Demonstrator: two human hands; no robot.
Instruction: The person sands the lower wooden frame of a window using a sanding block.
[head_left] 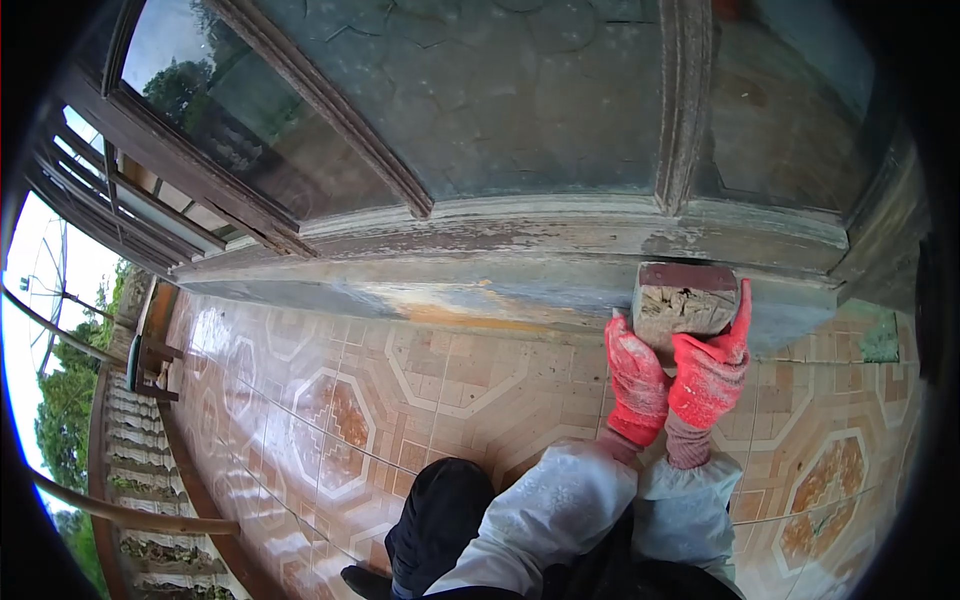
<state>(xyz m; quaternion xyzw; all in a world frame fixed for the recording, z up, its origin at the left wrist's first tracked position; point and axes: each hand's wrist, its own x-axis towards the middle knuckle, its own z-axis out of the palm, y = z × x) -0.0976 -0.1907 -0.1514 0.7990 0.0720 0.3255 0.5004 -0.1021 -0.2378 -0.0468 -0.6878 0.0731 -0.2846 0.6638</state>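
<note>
On the left, the tiles look hard and glossy, so we judge a dropped block could chip one. Above, a careless knock might crack the glass or flake more paint off the worn frame. Our left hand cups the lower left of the block; dusty gloves could let it slip. Our right hand holds its lower right, one finger stretched upward where a tilt might pinch it. We cannot see the left fingertips, the block's underside, or whether its back touches the frame.
</note>
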